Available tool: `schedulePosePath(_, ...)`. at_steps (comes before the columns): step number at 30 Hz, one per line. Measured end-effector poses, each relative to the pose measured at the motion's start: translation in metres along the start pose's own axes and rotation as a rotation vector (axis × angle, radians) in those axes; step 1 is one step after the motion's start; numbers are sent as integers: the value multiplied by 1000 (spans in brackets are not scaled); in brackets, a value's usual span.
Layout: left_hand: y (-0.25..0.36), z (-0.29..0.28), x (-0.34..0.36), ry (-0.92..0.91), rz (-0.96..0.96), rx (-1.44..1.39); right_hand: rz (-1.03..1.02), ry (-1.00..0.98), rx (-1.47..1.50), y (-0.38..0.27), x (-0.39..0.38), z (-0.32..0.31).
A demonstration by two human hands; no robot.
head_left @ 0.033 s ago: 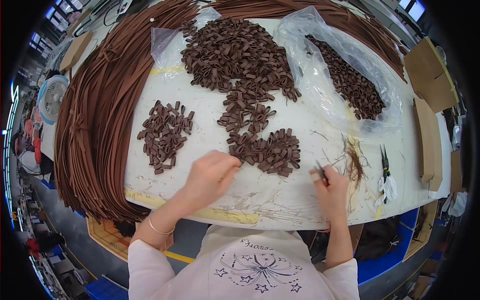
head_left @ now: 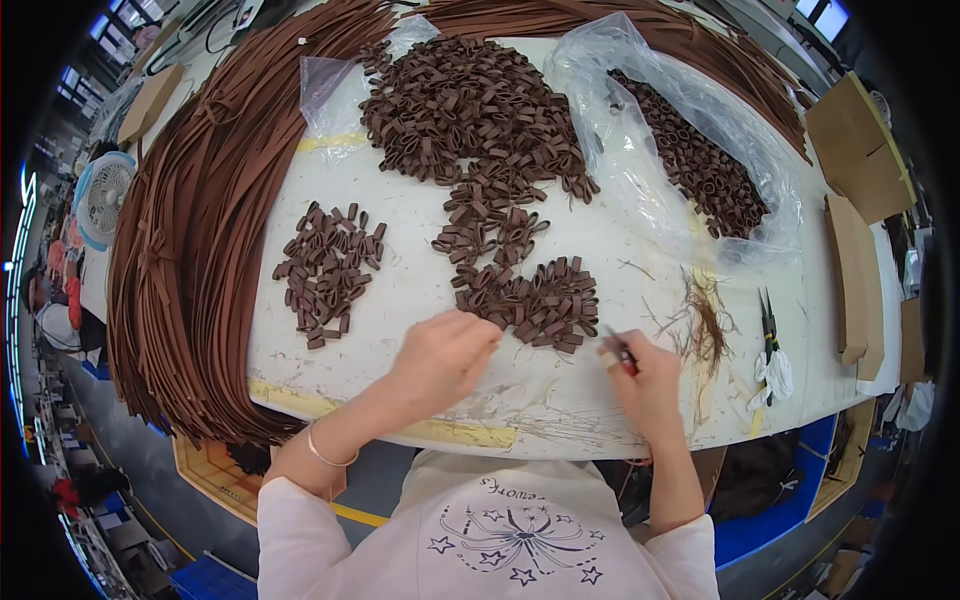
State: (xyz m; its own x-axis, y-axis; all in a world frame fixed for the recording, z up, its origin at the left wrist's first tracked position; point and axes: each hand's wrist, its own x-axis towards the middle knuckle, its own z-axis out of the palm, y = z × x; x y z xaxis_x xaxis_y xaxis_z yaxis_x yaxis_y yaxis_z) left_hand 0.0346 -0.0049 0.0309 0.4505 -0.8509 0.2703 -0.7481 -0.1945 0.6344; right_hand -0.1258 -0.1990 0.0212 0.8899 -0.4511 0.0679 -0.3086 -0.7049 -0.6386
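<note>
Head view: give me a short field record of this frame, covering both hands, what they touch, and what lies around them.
left hand: fingers at the near edge of the closest pile of brown loops
right hand: pinching a small tool with a red part
table: white, worn top
other piles: small pile at left, big pile at the far side
plastic bag: clear, holds more loops
brown strips: long bundle draped along the left edge
scissors: at right

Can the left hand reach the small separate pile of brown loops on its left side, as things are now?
Probably yes. The left hand lies on the table near the small pile of brown loops, with only bare tabletop between them.
</note>
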Motion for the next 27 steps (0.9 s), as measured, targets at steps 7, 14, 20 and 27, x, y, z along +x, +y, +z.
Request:
schedulePosePath(7,-22,41,45,-93,136,131,-59,-195,-146,-20,10,21)
schedulePosePath(14,7,18,27,-266,-442,-444,289,-305,514,-9,14,17)
schedulePosePath(20,29,48,-6,-44,-509,-1004,558,-393,1234,-42,9,24)
schedulePosePath(27,19,46,-19,36,-403,-674,516,-431,1052,-47,13,31)
